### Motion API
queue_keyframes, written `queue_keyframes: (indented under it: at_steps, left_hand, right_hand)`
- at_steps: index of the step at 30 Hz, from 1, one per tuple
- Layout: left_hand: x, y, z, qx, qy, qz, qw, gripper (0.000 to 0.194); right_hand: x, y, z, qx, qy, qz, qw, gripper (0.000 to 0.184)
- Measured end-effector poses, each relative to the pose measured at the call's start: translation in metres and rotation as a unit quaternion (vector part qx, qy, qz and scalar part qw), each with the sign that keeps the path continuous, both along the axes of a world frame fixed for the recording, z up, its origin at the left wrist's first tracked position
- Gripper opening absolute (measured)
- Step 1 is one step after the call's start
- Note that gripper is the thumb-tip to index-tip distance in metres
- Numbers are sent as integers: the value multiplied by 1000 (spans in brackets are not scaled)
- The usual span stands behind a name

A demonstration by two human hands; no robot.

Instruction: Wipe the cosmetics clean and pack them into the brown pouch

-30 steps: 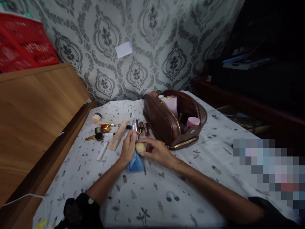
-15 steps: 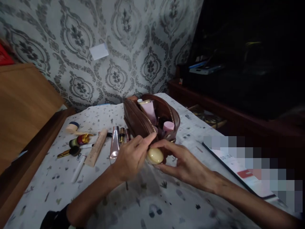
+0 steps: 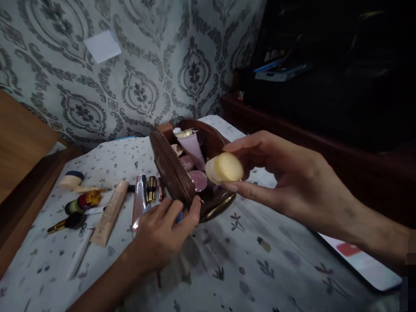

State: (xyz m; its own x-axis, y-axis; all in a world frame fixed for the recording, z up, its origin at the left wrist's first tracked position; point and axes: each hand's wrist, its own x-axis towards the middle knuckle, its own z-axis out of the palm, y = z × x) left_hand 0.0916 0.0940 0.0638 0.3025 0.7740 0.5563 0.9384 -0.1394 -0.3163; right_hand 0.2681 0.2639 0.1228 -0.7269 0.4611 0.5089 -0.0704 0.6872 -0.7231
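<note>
My right hand [image 3: 289, 184] is raised above the table and pinches a small round cream-yellow jar [image 3: 225, 168] between thumb and fingers, just right of the open brown zip pouch [image 3: 169, 169]. The pouch holds a pink tube [image 3: 194, 148] and pink round pots [image 3: 199, 180]. My left hand [image 3: 159, 236] lies low on the patterned cloth, fingers bent, its fingertips against the pouch's near end. A scrap of blue cloth [image 3: 179, 216] shows under those fingers.
Left of the pouch lie a clear tube [image 3: 139, 201], small lipsticks [image 3: 151, 189], a beige tube [image 3: 108, 214], a white stick [image 3: 78, 255] and a round capped pot [image 3: 71, 178]. Wooden furniture [image 3: 19, 143] borders the left. A white sheet [image 3: 360, 264] lies at the right edge, dark shelving behind.
My right hand has lifted the cream jar up and right, away from the left hand. The left hand dropped to the table by the pouch. The view swung right.
</note>
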Motion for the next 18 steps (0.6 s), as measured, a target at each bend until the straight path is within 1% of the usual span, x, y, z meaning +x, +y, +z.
queue_keyframes:
  at_steps: [3, 7, 10, 12, 14, 18]
  left_hand:
    - [-3, 3, -3, -15, -14, -15, 1000, 35]
    - [-6, 8, -4, -13, -33, -41, 999, 32]
    - [-7, 9, -4, -11, -38, -52, 998, 29]
    - [-8, 9, -6, -14, -38, -47, 998, 27]
    - [-8, 7, -10, -13, -38, -37, 999, 26]
    - [-7, 5, -16, -7, -37, -24, 999, 24]
  right_hand:
    - [-11, 11, 2, 44, -40, 19, 998, 33]
    - [-26, 23, 2, 97, -100, 87, 986, 17]
    - [-36, 30, 3, 128, -137, 118, 975, 11]
    - [-42, 35, 4, 137, -158, 136, 968, 9]
    - [-48, 39, 6, 138, -179, 168, 959, 7]
    - [-63, 42, 5, 110, -241, 209, 941, 12]
